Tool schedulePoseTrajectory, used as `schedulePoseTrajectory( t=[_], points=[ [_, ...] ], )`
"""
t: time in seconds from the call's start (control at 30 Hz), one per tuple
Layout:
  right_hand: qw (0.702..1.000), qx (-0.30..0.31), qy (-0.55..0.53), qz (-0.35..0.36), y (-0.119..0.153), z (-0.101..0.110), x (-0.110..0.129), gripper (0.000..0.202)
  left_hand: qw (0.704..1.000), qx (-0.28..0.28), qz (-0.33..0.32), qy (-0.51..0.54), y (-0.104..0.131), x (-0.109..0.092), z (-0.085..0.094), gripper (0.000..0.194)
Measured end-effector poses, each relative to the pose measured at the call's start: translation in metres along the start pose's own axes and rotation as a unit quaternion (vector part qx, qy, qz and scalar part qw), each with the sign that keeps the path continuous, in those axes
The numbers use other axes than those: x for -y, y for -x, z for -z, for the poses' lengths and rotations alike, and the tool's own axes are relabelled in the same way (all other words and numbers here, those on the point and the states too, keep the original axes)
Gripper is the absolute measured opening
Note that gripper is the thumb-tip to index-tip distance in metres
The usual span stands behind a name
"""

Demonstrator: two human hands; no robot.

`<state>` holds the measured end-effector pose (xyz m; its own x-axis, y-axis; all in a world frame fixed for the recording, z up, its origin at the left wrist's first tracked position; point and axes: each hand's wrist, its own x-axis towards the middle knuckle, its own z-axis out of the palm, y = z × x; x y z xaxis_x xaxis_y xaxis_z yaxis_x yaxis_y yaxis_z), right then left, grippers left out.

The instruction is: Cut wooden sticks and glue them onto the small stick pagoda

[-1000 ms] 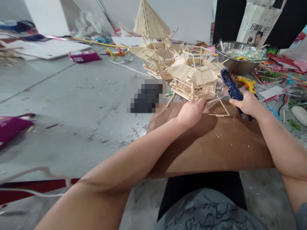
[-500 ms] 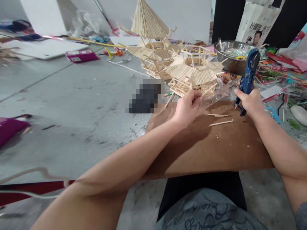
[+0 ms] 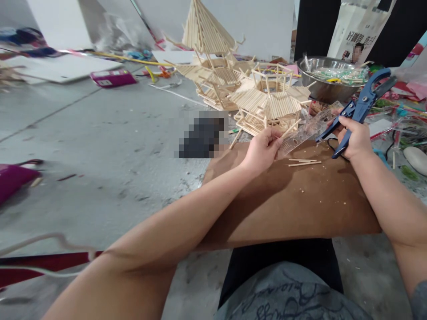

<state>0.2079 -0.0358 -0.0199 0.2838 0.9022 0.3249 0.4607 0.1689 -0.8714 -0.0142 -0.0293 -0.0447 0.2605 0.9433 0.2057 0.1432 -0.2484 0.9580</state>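
My left hand [image 3: 263,149] is closed in a pinch on a thin wooden stick [image 3: 292,128] that points up and to the right. Just past its fingertips lies a clear plastic ruler [image 3: 305,133]; I cannot tell whether they press on it. In my right hand [image 3: 356,138] is a blue pipe cutter [image 3: 362,104], its handles spread apart and its jaw head up and to the right. Short cut sticks [image 3: 304,163] lie crossed on the brown board [image 3: 300,213] between and below the hands.
A stick-built pavilion model [image 3: 273,104] stands behind my left hand, and a taller tower with a pointed roof [image 3: 208,33] behind that. A steel bowl [image 3: 320,91] of packets is at the back right. A pixelated dark object [image 3: 202,135] lies left of the board.
The cutter has swung from upright to tilted right, and its handles have spread open. One loose stick on the board has shifted up against the others. My left hand has barely moved.
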Motion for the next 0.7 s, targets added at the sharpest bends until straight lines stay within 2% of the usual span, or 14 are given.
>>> schedulePoseTrajectory(
  t=[0.17, 0.3, 0.4, 0.53, 0.7],
  points=[
    [0.997, 0.053, 0.040, 0.031, 0.010, 0.003, 0.015, 0.045, 0.982, 0.039, 0.125, 0.139, 0.000, -0.010, -0.001, 0.021],
    [0.996, 0.050, 0.014, 0.074, 0.023, -0.003, 0.024, 0.039, 0.928, 0.103, 0.221, 0.283, 0.000, -0.016, 0.001, 0.021],
    [0.996, 0.052, 0.013, 0.065, 0.031, -0.012, 0.024, 0.032, 0.890, 0.158, 0.238, 0.355, 0.005, -0.023, 0.001, 0.018],
    [0.995, 0.060, 0.061, 0.052, 0.039, -0.023, 0.026, 0.022, 0.868, 0.192, 0.265, 0.373, 0.014, -0.031, -0.005, 0.014],
    [0.995, 0.010, 0.072, 0.064, 0.045, -0.027, 0.026, 0.016, 0.839, 0.234, 0.285, 0.400, 0.021, -0.032, -0.012, 0.014]
  ],
)
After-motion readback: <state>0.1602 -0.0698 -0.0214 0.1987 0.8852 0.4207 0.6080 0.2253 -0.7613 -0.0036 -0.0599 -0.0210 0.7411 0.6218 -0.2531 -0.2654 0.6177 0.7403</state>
